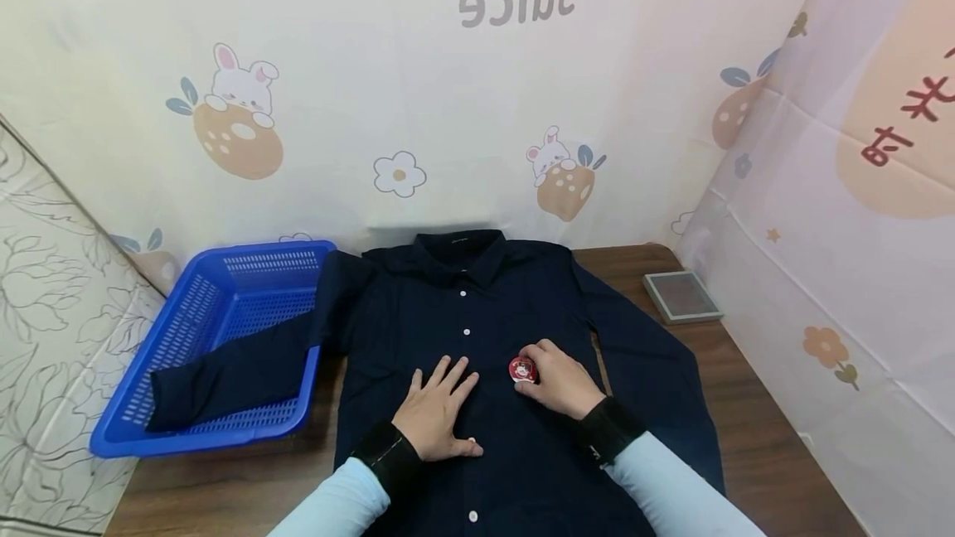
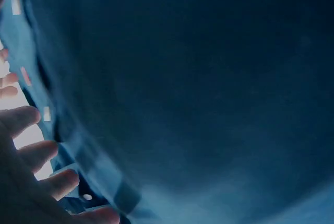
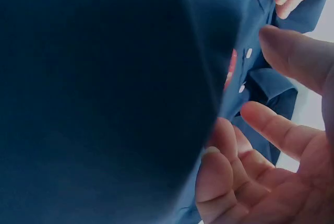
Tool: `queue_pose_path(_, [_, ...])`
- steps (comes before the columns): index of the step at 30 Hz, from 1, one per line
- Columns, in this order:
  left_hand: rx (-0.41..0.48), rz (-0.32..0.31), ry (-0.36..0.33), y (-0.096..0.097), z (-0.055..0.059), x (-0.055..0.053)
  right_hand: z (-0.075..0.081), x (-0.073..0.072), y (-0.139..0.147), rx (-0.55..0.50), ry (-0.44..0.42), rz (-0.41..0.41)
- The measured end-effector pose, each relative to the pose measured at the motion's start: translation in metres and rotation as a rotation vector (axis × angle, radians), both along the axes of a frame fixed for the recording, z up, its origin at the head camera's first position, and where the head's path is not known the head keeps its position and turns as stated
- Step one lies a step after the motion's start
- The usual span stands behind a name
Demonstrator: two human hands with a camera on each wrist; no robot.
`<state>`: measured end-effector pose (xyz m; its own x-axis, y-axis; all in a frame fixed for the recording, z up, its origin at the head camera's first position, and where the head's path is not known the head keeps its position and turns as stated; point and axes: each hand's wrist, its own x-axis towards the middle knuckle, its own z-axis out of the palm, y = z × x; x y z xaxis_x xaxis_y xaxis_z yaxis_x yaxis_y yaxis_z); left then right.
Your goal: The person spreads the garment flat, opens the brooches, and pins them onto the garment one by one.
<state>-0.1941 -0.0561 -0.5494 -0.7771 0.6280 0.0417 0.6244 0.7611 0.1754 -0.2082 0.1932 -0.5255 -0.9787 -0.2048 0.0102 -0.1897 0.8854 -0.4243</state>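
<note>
A dark navy long-sleeved shirt (image 1: 403,330) with white buttons lies spread out, collar at the far side. My left hand (image 1: 436,417) rests on its front, fingers spread, the thumb beside a white button near the placket. Right of the placket, a small round red badge (image 1: 523,369) with a picture on it lies on the shirt. My right hand (image 1: 559,379) is at it, thumb and index finger on either side. In the right wrist view, the badge's red edge (image 3: 230,70) shows past a swell of cloth, a little beyond the parted thumb and index fingertips.
A blue plastic basket (image 1: 201,442) stands at the left, with one shirt sleeve (image 1: 231,375) draped into it. The other sleeve (image 1: 656,363) lies on the brown wooden table (image 1: 768,429). A small grey-framed square (image 1: 682,297) sits at the back right by the printed curtain (image 1: 477,106).
</note>
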Motion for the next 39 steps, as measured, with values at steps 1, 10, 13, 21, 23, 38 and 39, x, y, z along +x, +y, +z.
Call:
queue_pose_path(1, [-0.014,-0.005,0.003,-0.001,-0.001,0.0,-0.002,0.0,-0.001,-0.004,-0.003,-0.009])
queue_pose_path(10, [-0.069,0.018,-0.049,-0.005,-0.013,0.001,-0.016,-0.001,-0.003,-0.04,-0.059,-0.037])
queue_pose_path(13, [-0.07,0.014,-0.074,-0.006,-0.018,-0.001,-0.02,-0.002,-0.002,-0.037,-0.059,-0.046])
queue_pose_path(21, [-0.058,0.015,-0.111,-0.004,-0.025,-0.004,-0.027,-0.004,0.001,-0.012,-0.026,-0.063])
queue_pose_path(23, [-0.057,0.018,-0.115,-0.003,-0.025,-0.004,-0.027,-0.004,0.001,-0.009,-0.029,-0.062])
queue_pose_path(38, [-0.04,0.041,-0.119,-0.003,-0.02,-0.008,-0.025,-0.009,-0.001,-0.029,-0.038,-0.104])
queue_pose_path(39, [-0.042,0.042,-0.115,-0.003,-0.019,-0.009,-0.025,-0.009,-0.001,-0.03,-0.036,-0.103])
